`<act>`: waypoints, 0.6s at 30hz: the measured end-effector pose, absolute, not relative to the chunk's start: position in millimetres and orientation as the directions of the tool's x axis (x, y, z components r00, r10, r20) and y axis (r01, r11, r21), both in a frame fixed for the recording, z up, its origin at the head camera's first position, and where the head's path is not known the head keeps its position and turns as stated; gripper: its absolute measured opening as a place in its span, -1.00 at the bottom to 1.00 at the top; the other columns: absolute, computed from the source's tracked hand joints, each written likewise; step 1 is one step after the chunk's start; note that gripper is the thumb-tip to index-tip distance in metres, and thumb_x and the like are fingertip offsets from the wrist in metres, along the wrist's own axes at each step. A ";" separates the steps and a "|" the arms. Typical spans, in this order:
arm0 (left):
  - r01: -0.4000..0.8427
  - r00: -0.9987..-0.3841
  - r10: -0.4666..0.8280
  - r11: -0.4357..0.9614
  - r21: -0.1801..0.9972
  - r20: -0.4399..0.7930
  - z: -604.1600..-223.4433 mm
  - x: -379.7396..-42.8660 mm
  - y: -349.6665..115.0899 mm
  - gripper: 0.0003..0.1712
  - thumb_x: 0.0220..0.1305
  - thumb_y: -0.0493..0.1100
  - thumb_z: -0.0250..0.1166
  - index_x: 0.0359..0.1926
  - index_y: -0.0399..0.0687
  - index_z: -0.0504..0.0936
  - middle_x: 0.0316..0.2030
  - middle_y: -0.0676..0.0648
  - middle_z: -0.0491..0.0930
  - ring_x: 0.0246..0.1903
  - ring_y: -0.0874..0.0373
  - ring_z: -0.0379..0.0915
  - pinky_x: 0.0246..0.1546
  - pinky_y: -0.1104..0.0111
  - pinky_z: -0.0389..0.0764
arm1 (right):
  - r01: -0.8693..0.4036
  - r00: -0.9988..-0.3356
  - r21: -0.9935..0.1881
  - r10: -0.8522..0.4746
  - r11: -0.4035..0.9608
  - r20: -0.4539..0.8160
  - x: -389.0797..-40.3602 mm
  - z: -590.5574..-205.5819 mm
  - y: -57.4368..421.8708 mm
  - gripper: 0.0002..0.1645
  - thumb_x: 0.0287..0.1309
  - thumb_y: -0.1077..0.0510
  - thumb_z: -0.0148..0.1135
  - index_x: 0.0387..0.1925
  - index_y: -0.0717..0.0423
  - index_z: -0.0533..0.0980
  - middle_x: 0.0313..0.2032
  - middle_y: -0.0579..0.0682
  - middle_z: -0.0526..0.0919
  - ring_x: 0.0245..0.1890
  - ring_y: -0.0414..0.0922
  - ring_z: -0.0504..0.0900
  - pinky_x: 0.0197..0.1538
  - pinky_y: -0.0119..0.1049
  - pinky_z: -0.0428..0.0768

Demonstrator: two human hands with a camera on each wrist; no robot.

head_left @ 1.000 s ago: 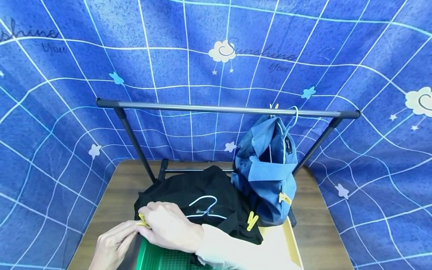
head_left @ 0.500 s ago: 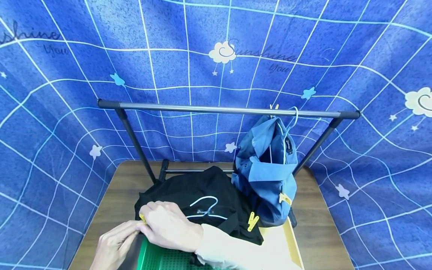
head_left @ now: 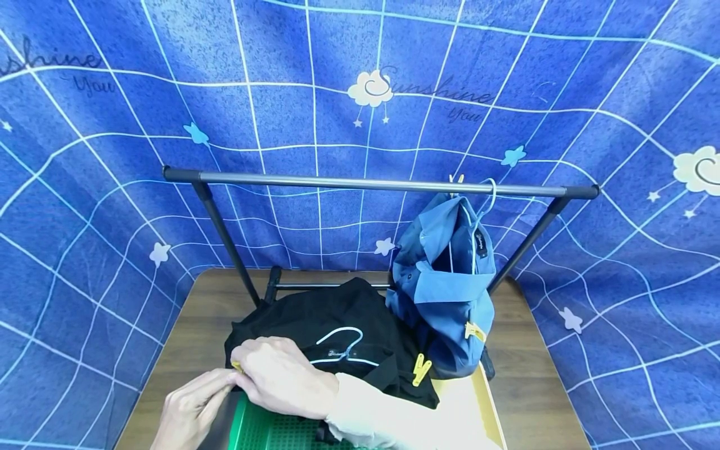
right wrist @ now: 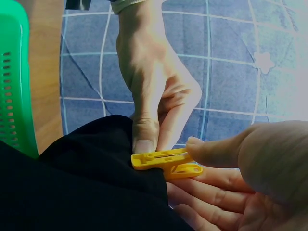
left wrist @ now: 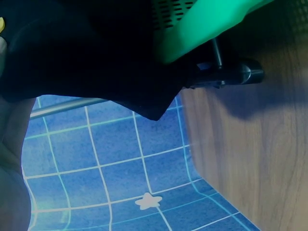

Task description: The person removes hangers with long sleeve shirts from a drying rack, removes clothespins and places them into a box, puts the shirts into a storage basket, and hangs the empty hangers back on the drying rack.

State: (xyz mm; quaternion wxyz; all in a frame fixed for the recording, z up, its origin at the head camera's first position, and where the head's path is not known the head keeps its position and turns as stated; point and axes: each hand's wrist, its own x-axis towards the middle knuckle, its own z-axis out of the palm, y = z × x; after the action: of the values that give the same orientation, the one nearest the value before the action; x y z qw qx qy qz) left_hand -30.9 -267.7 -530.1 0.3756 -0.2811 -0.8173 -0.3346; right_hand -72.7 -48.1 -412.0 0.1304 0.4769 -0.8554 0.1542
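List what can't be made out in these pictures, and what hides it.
Head: most of the yellow clothespin, behind the right hand.
Head: the ends of the pale hanger, covered by the black garment.
Head: lettering on the garment's label, too small to read.
Right wrist: much of the green basket, cut off by the left edge.

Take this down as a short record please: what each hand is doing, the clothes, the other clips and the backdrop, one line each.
Left hand: pinches the black garment near its edge
Right hand: holds a yellow clip at that edge
Dark clothing: black garment, hanger at its neck, partly over the green basket
Blue clothing: blue garment, hung from the rail
Other clips: one on each garment, another by the rail
Backdrop: blue gridded cloth
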 end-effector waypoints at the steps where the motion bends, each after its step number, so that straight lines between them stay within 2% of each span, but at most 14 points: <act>1: 0.712 -0.558 0.208 0.617 0.335 0.803 -529.8 -31.0 -267.7 -0.51 0.67 0.10 0.16 -0.21 -0.12 0.85 -0.19 0.07 0.81 0.11 0.67 0.50 0.17 0.74 0.40 | -0.858 -0.510 -0.148 -0.778 0.493 0.367 -72.9 -411.7 -47.8 -0.72 0.47 -0.02 0.36 -0.41 -0.13 0.53 -0.49 -0.29 0.47 -0.46 -0.38 0.49 -0.38 -0.60 0.38; 9: 0.715 -0.552 0.204 0.615 0.332 0.809 -530.1 -30.2 -268.0 -0.50 0.67 0.10 0.17 -0.21 -0.14 0.85 -0.17 0.09 0.80 0.12 0.66 0.50 0.18 0.73 0.41 | -0.869 -0.494 -0.212 -0.789 0.446 0.365 -73.0 -410.2 -44.8 -0.81 0.49 0.05 0.34 -0.33 -0.11 0.56 -0.43 -0.29 0.50 -0.41 -0.39 0.48 -0.30 -0.63 0.40; 18: 0.707 -0.533 0.180 0.632 0.318 0.827 -533.9 -30.5 -268.3 -0.45 0.65 0.14 0.18 -0.25 -0.17 0.86 -0.02 0.29 0.74 0.14 0.67 0.49 0.19 0.74 0.40 | -0.860 -0.511 -0.243 -0.769 0.450 0.385 -72.9 -402.7 -43.1 -0.89 0.45 0.06 0.38 -0.26 -0.09 0.61 -0.36 -0.30 0.60 -0.37 -0.41 0.49 -0.25 -0.63 0.46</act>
State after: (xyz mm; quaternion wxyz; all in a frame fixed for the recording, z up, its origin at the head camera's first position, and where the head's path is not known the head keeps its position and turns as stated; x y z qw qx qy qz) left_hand -30.5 -268.3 -533.9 0.3985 -0.2734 -0.8108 -0.3302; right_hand -72.9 -43.1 -402.7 0.1098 0.4822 -0.8443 0.2066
